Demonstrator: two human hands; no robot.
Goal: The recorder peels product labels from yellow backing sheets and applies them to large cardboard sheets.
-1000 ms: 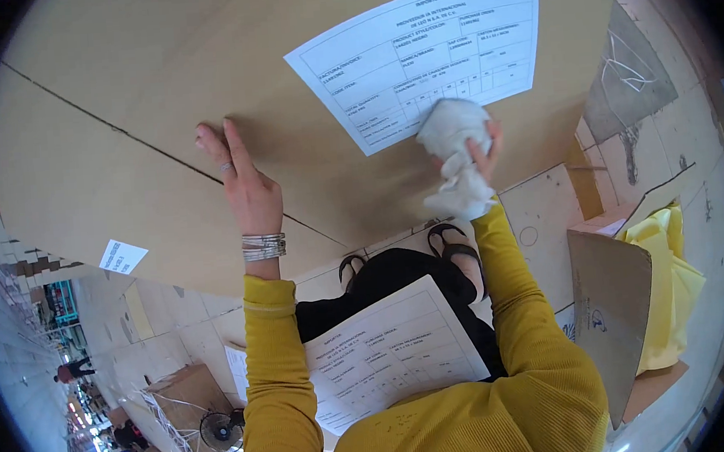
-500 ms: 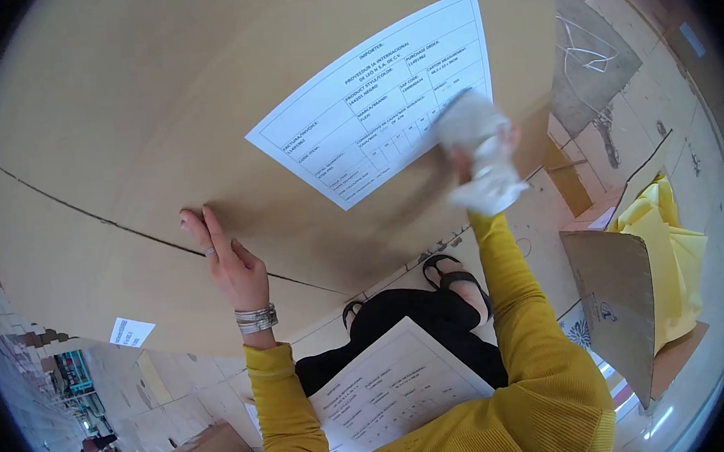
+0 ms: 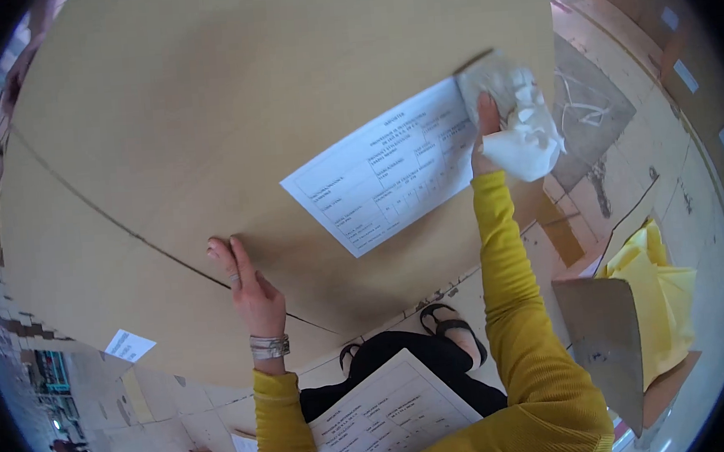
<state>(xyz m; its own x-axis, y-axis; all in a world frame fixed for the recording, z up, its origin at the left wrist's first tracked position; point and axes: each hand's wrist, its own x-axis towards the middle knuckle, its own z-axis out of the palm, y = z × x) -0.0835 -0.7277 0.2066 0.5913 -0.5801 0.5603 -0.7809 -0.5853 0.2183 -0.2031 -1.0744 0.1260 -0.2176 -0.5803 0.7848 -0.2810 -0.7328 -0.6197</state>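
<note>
A large brown cardboard box (image 3: 161,114) fills the space before me, with a big white printed label (image 3: 395,165) on its face. My right hand (image 3: 488,129) grips a crumpled whitish wad (image 3: 531,122), cloth or paper, and presses it at the label's upper right corner. The wad hides that corner and most of my fingers. My left hand (image 3: 253,292) lies against the box near its dark seam, fingers stretched out and holding nothing. Another printed sheet (image 3: 392,413) rests on my lap.
To my right stands an open carton (image 3: 600,335) with yellow sheet material (image 3: 657,306) inside. Beyond it a grey mat (image 3: 593,109) lies on the tiled floor, near more labelled boxes (image 3: 695,60). A small white sticker (image 3: 129,345) marks the box's lower left.
My right hand has moved with the wad from the label's lower right edge up to its upper right corner. My left hand still rests on the box.
</note>
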